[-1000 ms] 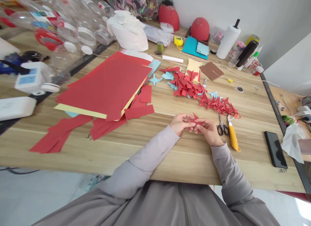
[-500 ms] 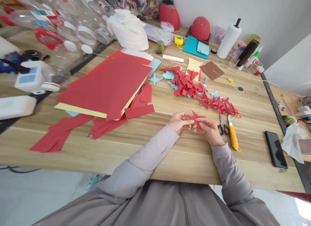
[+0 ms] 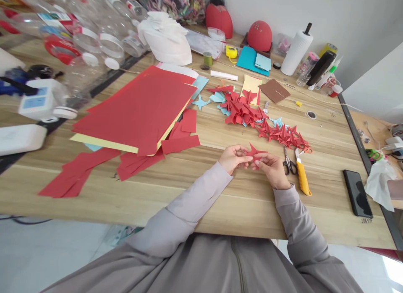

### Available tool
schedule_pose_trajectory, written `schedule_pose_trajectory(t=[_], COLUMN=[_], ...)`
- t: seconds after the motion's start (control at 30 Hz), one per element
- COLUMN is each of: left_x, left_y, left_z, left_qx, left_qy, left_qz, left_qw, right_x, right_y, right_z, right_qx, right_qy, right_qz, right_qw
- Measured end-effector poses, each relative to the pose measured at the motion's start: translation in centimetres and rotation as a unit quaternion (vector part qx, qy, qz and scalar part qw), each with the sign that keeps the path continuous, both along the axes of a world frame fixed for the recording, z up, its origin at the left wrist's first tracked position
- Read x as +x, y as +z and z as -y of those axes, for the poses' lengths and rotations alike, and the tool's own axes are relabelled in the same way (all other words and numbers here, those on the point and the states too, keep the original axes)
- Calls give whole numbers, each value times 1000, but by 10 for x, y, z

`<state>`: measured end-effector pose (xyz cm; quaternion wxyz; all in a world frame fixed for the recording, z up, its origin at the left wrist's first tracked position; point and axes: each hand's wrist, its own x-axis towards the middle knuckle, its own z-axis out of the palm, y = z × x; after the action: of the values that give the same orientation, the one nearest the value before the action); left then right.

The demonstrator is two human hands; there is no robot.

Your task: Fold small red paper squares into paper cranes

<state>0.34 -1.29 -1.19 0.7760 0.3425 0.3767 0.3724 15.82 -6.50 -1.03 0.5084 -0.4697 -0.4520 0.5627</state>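
Red star (image 3: 253, 150): between both hands, over the near part of the table (image 3: 239, 213); one tip points away, another to the right, and its lower part is hidden by fingers.
Left hand (image 3: 232, 159): thumb and fingertips nearly together, pinching the star's left side.
Right hand (image 3: 271, 169): thumb and forefinger pinched on the star's right side, other fingers curled.
Wrists: cannot tell whether they rest on the wood.
Star pile (image 3: 241, 110): red, heaped beyond the hands, with pale blue pieces among it.
Star row (image 3: 285, 137): red, running from the pile toward the right, its near end by the scissors (image 3: 287, 160).
Scissors: black-handled, just right of the right hand.
Cutter (image 3: 302, 179): yellow-handled, beside the scissors.
Sheets (image 3: 138, 110): red over yellow, stacked left of the hands.
Strips (image 3: 181, 144): red, scattered along the stack's near and right edges.
Phone (image 3: 358, 194): lying well to the right.
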Motion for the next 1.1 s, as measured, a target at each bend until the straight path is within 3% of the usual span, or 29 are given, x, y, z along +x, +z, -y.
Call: schedule_pose_trajectory(t=[0.43,0.8,1.1], left_x=[2,3,3], left_y=[2,-1,-2], left_z=[2,1,4], left_qx=[-8,-17,49], left_qy=[1,-13,-2], left_qz=[-8,-5,-43], left_qw=[1000,1000,998], right_x=[-3,-5,-7], right_y=[2,-1,0], right_z=[-1,-3,-2], right_qx=[-11,-16,-2], right_qy=[-1,-43,24], right_qz=[-13,-4,-16], right_qw=[1000,999,1000])
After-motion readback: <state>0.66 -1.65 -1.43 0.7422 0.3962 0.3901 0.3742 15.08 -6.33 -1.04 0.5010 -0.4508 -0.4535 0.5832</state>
